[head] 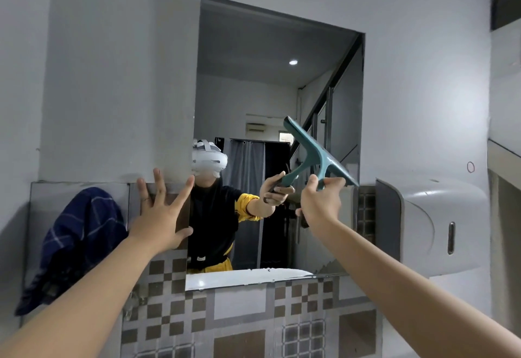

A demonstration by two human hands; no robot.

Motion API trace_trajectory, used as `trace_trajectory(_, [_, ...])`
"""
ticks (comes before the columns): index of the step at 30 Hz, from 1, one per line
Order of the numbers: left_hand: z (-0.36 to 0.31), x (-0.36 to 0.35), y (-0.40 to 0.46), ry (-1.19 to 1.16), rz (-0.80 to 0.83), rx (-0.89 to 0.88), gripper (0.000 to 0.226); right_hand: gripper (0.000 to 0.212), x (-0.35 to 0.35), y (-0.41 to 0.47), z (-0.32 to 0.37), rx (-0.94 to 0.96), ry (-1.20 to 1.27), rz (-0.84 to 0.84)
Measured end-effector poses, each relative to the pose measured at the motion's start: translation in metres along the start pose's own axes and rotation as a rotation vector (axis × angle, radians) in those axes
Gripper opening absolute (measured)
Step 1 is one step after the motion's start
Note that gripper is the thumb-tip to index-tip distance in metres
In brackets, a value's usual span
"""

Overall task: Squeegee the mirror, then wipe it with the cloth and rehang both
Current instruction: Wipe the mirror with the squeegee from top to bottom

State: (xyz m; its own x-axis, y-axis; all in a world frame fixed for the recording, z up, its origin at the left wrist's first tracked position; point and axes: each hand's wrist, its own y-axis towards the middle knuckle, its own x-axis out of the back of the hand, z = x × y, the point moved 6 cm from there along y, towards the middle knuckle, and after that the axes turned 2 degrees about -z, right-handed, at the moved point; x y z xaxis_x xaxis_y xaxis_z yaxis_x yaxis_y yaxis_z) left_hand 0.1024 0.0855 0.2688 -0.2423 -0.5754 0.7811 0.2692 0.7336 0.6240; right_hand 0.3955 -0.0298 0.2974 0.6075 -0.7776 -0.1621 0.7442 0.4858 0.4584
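A frameless rectangular mirror (253, 98) hangs on the wall straight ahead. My right hand (321, 202) grips the handle of a teal squeegee (315, 154), whose blade is tilted and lies against the mirror's right part. My left hand (160, 211) is spread flat with fingers apart, pressed on the wall at the mirror's lower left edge. A dark blue checked cloth (79, 242) hangs on the wall to the left, apart from both hands.
A white paper dispenser (428, 225) juts from the wall just right of the mirror. Checked grey-and-brown tiles (239, 315) cover the wall below. The mirror reflects a person, a curtain and a staircase behind.
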Motion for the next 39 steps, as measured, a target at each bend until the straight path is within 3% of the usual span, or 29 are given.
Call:
trace_trajectory(6, [0.003, -0.004, 0.005, 0.013, -0.086, -0.095, 0.109, 0.021, -0.037, -0.033, 0.011, -0.163, 0.172, 0.044])
trace_trajectory(12, [0.001, -0.003, 0.001, -0.008, -0.135, -0.079, 0.11, 0.02, -0.073, -0.089, 0.027, -0.14, 0.19, 0.187])
trace_trajectory(15, [-0.002, 0.0, -0.008, -0.084, -0.191, -0.054, 0.104, 0.029, -0.102, -0.119, 0.024, -0.033, 0.06, 0.261])
trace_trajectory(18, [-0.003, -0.005, -0.021, -0.136, -0.232, -0.097, 0.103, 0.024, -0.111, -0.145, 0.028, 0.068, 0.042, 0.349])
trace_trajectory(24, [0.0, -0.024, -0.036, -0.124, -0.265, -0.117, 0.101, 0.019, -0.103, -0.147, 0.012, 0.219, -0.045, 0.339])
trace_trajectory(39, [0.004, -0.063, -0.056, -0.234, -0.349, -0.214, 0.085, 0.026, -0.041, -0.07, 0.018, 0.86, -0.517, 0.274])
